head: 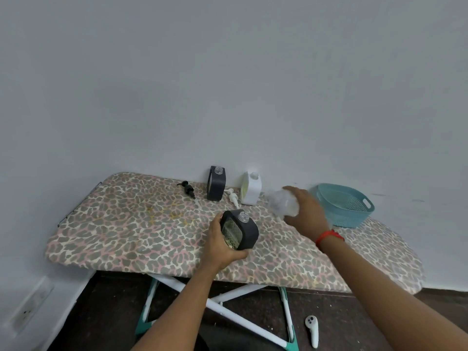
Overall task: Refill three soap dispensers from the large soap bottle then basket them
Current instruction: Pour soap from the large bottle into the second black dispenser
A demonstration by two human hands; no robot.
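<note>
My left hand [222, 245] grips a black-framed glass soap dispenser [239, 230] with its neck uncapped, tilted above the ironing board [141, 224]. My right hand [307, 211] holds a blurred clear bottle [282, 203] lying over toward the left. A second black dispenser [216, 183] stands uncapped at the back by the wall. Beside it stands a white soap bottle [250, 188] with yellowish liquid inside. A black pump head [187, 189] and a white pump head [233, 196] lie loose on the board. The teal basket [354, 211] sits at the back right.
The board has a leopard-print cover and stands against a grey wall on white and teal legs [228, 307]. A white handheld controller [312, 330] lies on the dark floor. A wall socket [27, 310] is at the lower left.
</note>
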